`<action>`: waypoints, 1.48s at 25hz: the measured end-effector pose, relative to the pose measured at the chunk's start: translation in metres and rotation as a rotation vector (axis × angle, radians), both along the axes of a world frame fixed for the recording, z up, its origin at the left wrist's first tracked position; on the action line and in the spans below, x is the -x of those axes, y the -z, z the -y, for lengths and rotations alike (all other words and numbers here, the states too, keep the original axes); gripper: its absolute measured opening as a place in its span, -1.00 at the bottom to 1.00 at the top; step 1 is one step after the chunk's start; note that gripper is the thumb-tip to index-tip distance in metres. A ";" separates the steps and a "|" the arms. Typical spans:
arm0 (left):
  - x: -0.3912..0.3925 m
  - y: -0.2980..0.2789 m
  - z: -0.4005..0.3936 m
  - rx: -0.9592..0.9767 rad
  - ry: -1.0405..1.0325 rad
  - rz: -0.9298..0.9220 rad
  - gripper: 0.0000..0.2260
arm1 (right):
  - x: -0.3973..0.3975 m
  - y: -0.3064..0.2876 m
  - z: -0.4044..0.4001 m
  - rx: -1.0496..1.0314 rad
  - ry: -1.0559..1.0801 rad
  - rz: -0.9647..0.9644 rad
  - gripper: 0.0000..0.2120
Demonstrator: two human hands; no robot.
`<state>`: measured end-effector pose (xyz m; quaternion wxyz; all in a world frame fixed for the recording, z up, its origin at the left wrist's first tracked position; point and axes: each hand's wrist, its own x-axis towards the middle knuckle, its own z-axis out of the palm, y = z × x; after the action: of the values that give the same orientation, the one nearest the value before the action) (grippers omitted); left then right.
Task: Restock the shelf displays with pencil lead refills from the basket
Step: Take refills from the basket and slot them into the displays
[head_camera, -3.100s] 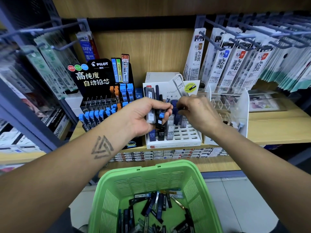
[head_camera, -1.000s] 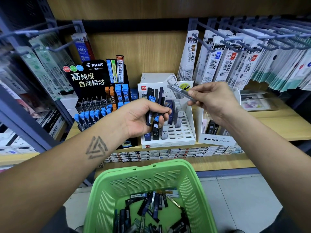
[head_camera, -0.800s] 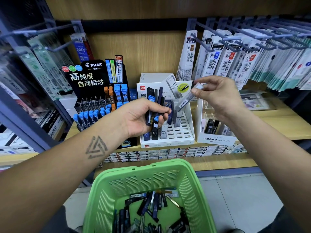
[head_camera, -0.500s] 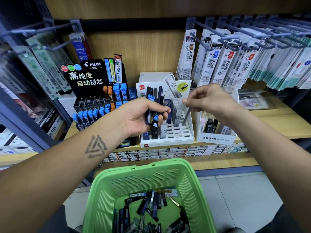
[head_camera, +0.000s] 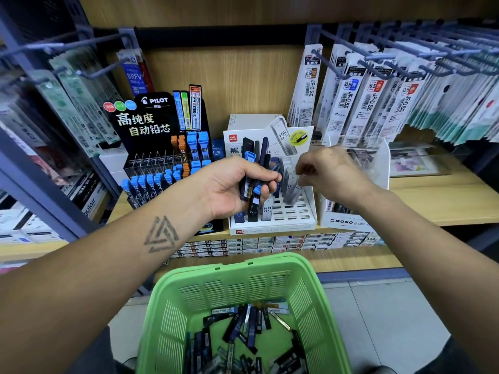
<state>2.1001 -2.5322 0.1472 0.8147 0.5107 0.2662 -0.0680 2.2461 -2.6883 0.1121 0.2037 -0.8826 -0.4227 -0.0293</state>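
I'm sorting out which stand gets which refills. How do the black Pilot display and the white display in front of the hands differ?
The black Pilot display stands left of the white display. The Pilot display holds mostly blue-capped refills, with a few orange ones; the white display holds dark and clear cases marked HB. The white display shows many open slots along its front and right, the Pilot display some in its middle rows. Both sit on the same wooden shelf.
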 end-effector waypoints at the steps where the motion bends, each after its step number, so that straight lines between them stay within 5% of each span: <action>1: 0.000 0.000 0.000 0.000 0.003 -0.001 -0.81 | 0.000 0.002 -0.001 0.021 -0.009 0.013 -0.84; 11: -0.001 0.003 0.000 0.001 0.009 0.000 -0.90 | 0.004 0.002 -0.008 0.055 -0.109 -0.051 -0.71; 22: -0.001 0.007 0.003 0.000 0.044 -0.009 -0.83 | 0.013 0.010 -0.011 0.000 -0.024 0.065 -0.95; 25: 0.001 0.009 0.006 0.021 0.102 -0.026 -0.85 | 0.020 -0.013 -0.013 -0.464 0.045 -0.590 -0.90; 27: 0.002 0.009 0.009 0.018 0.136 -0.015 -0.85 | 0.025 -0.022 -0.014 -0.593 0.024 -0.944 -0.84; 37: 0.001 0.008 0.010 0.088 0.181 0.026 -0.84 | 0.023 -0.020 -0.014 -0.942 0.091 -1.160 -0.84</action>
<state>2.0987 -2.5423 0.1396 0.8302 0.4972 0.2053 -0.1462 2.2233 -2.6739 0.1323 0.7490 -0.5922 -0.1533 0.2546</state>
